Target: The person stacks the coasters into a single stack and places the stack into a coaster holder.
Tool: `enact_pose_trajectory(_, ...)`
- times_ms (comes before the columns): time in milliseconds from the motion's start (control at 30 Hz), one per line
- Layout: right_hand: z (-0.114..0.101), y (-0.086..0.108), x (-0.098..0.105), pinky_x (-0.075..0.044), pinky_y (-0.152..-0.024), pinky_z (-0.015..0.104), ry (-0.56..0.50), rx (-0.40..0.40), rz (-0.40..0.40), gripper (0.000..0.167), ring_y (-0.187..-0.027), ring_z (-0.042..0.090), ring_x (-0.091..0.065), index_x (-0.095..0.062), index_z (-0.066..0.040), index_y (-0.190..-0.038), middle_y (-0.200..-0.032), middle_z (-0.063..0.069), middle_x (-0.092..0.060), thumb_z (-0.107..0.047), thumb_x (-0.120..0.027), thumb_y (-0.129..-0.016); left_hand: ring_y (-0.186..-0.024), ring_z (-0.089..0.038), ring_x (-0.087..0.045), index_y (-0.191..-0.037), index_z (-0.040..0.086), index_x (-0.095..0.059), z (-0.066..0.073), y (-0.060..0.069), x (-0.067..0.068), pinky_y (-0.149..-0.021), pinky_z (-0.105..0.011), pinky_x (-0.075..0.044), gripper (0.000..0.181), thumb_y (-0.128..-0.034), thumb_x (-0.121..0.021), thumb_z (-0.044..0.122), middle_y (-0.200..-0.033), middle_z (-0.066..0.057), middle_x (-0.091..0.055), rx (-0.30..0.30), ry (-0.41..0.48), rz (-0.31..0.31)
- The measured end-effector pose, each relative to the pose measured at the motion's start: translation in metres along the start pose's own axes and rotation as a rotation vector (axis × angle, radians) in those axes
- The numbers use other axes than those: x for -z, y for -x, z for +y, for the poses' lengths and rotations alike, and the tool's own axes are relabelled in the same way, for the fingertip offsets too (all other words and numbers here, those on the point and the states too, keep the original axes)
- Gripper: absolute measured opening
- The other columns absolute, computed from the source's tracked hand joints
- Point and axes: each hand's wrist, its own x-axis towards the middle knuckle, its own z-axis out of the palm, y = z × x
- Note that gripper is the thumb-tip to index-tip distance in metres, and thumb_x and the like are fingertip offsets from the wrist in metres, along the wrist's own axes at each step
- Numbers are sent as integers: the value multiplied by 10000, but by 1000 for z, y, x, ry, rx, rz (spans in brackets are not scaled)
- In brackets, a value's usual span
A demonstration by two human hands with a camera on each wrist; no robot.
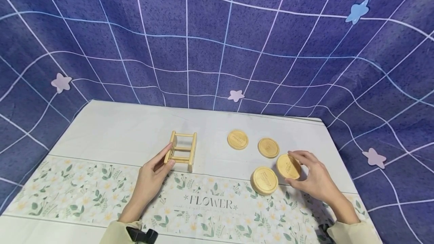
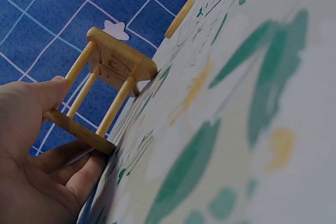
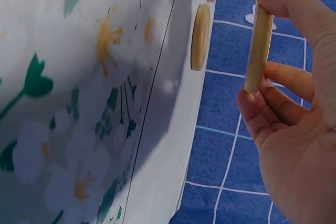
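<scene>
My left hand (image 1: 151, 180) grips the near-left side of a small wooden coaster holder (image 1: 192, 154), which has two side panels joined by thin rods. In the left wrist view, thumb and fingers pinch one panel of the holder (image 2: 122, 59), which stands on the table. My right hand (image 1: 313, 178) pinches a round wooden coaster (image 1: 288, 167) by its edges. The right wrist view shows this coaster (image 3: 259, 45) edge-on, raised off the table between thumb and fingertips. Left of it sits a stack of coasters (image 1: 264, 180), its top one bearing engraved text.
Two single coasters lie flat on the white cloth, one farther left (image 1: 238, 139) and another (image 1: 268, 148) beyond the stack. A floral strip printed "FLOWER" (image 1: 211, 201) crosses the table's near part. A blue gridded curtain (image 1: 203, 55) with stars hangs behind.
</scene>
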Motion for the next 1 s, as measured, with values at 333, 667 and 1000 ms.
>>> enact_pose_trajectory(333, -12, 0, 0, -625, -971, 458, -35, 4, -7, 857, -1206, 330, -688, -719, -25, -1440, -1372, 98, -695, -111, -1066, -661, -1459, -404, -594, -1665, 230, -541, 0, 0, 0, -1065, -65, -478, 586, -1112, -729, 273, -1696, -155, -502, 3, 4, -1)
enact_pose_trajectory(667, -18, 0, -1, -641, -943, 501, -20, 35, -5, 868, -1210, 321, -687, -719, -13, -1435, -1365, 89, -695, -113, -1069, -648, -1458, -403, -596, -1666, 250, -540, 0, 1, 1, -1062, -54, -472, 584, -1113, -727, 285, -1698, -154, -500, 7, -6, -1)
enact_pose_trajectory(1000, -23, 2, -5, -654, -936, 557, -30, 45, -19, 871, -1196, 300, -691, -718, -8, -1434, -1369, 77, -693, -129, -1074, -648, -1455, -407, -598, -1668, 225, -539, 2, 1, 1, -1059, -52, -474, 592, -1111, -733, 275, -1700, -156, -496, 12, 0, -3)
